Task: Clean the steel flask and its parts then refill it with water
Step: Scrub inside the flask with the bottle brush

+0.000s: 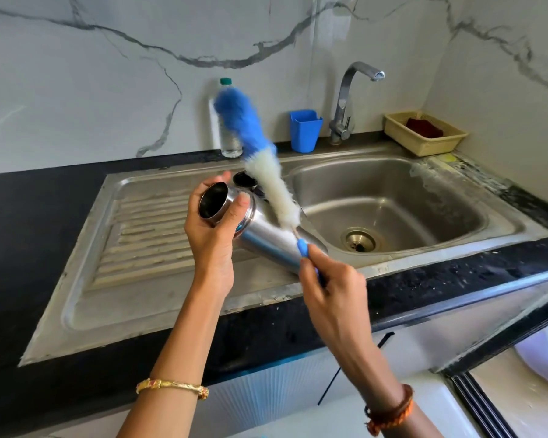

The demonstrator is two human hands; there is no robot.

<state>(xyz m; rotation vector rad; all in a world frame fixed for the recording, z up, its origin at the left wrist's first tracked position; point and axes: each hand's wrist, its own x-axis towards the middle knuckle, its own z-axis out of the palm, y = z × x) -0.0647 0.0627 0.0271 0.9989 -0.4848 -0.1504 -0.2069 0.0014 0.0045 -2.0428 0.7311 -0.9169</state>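
Observation:
My left hand [211, 235] grips the neck of the steel flask [268, 238], which lies tilted over the drainboard with its open mouth [212, 202] turned toward me. A long bottle brush [260, 159] with blue and white bristles is held by its blue handle in my right hand [329, 279]. The brush is outside the flask and points up and away, passing behind the flask body. Dark flask parts [243, 180] lie on the sink edge behind the flask, partly hidden.
The steel sink basin [424, 191] with its drain lies to the right, under a tap [348, 99] that is not running. A clear water bottle [230, 143], a blue cup [305, 131] and a beige basket [424, 134] stand along the back. The ribbed drainboard [146, 235] is on the left.

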